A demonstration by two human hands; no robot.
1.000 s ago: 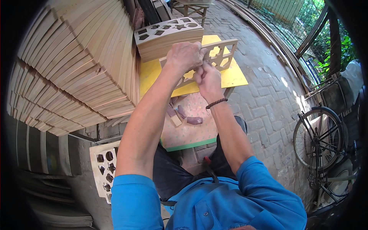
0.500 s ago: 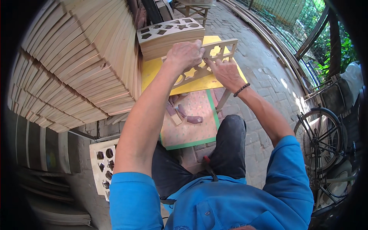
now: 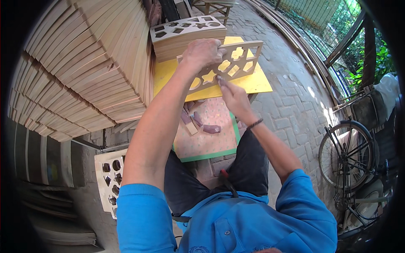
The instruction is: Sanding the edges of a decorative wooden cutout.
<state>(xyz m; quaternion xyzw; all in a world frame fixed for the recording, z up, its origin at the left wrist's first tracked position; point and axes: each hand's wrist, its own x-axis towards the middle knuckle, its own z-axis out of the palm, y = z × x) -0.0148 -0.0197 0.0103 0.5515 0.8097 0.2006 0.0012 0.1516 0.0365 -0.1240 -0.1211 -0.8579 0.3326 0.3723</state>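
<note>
Your left hand [image 3: 204, 52] grips a cutout board [image 3: 243, 60]; below those fingers, your right hand [image 3: 236, 99] pinches something small [image 3: 220, 79], unclear, likely smoothing; next stroke needs steady bracing.

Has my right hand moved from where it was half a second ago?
Yes: your right hand has shifted left and lower in the view, judged against the yellow tabletop.

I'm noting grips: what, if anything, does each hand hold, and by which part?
The left hand grips the board by its top edge. The right hand seems to pinch a small dark piece; its held part is hidden.
</note>
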